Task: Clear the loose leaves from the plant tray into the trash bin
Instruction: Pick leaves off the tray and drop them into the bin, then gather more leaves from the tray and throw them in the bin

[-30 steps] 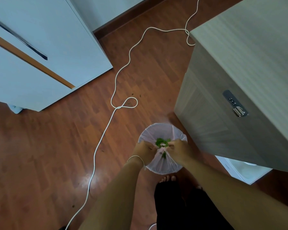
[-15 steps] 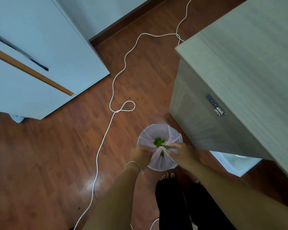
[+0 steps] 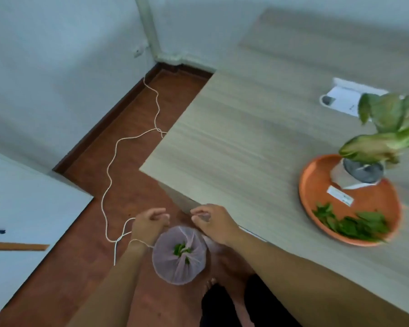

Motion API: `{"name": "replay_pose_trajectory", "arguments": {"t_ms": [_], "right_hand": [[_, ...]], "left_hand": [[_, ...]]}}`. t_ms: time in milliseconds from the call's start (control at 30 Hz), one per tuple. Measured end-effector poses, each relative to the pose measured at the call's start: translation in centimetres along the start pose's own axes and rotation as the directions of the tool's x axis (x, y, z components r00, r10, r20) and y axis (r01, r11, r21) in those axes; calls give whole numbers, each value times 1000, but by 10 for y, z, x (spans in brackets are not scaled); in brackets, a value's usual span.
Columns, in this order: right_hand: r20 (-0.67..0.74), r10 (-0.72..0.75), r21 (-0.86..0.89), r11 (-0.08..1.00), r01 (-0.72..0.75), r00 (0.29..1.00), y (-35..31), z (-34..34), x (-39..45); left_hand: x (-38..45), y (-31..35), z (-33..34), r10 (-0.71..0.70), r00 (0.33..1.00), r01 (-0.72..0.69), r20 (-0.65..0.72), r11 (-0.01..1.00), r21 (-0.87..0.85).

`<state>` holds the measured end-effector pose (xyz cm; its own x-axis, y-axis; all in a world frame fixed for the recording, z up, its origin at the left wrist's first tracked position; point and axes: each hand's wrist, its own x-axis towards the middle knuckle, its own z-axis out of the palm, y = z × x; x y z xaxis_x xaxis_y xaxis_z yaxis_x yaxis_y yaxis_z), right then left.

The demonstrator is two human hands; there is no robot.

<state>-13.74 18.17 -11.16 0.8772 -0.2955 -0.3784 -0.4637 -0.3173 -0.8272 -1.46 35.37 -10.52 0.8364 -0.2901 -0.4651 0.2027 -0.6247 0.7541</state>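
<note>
The small trash bin (image 3: 168, 263) with a pale liner stands on the floor by my feet, with green leaves (image 3: 181, 250) lying in its middle. My left hand (image 3: 149, 224) and my right hand (image 3: 213, 221) hover just above the bin, apart from it, fingers loosely curled and holding nothing. On the table at the right sits the round orange plant tray (image 3: 316, 185). It carries a potted plant (image 3: 361, 171), a white label, and a pile of loose green leaves (image 3: 350, 224) at its near edge.
The light wood table (image 3: 246, 142) fills the right side, its corner close to the bin. A white cable (image 3: 109, 175) snakes over the brown floor to the wall. White furniture (image 3: 21, 220) stands at the left. A white device (image 3: 340, 100) lies at the table's back.
Both hands have let go of the leaves and lifted off the bin. The view has swung up and right, bringing the tabletop and the plant tray into sight.
</note>
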Motion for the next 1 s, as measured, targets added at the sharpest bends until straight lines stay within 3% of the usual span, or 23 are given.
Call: {"name": "replay_pose_trajectory", "arguments": {"t_ms": [167, 300, 433, 567, 700, 800, 933, 1000], "right_hand": [[-271, 11, 76, 997, 10, 962, 21, -96, -40], [-425, 80, 110, 993, -37, 901, 65, -177, -81], [-504, 143, 113, 989, -100, 852, 112, -240, -125], [-574, 198, 114, 980, -161, 794, 160, -284, -160], [-521, 230, -22, 959, -282, 822, 197, -315, -177], [-395, 248, -278, 886, -372, 885, 206, -324, -181], [-248, 192, -502, 813, -296, 950, 196, -313, -172], [-198, 179, -560, 786, -261, 964, 191, -301, -167]], "left_hand": [[-9, 89, 59, 76, 989, -72, 128, 997, -31], [-21, 152, 139, 207, 944, -213, 257, 977, -7], [-43, 199, 218, 280, 864, -353, 418, 930, 105], [-53, 219, 283, 344, 757, -535, 555, 814, 227], [-79, 230, 327, 331, 678, -652, 657, 683, 329], [-88, 228, 351, 181, 584, -745, 791, 508, 433], [-91, 224, 372, 31, 515, -844, 857, 192, 500], [-93, 222, 378, 25, 498, -862, 867, 129, 491]]}}
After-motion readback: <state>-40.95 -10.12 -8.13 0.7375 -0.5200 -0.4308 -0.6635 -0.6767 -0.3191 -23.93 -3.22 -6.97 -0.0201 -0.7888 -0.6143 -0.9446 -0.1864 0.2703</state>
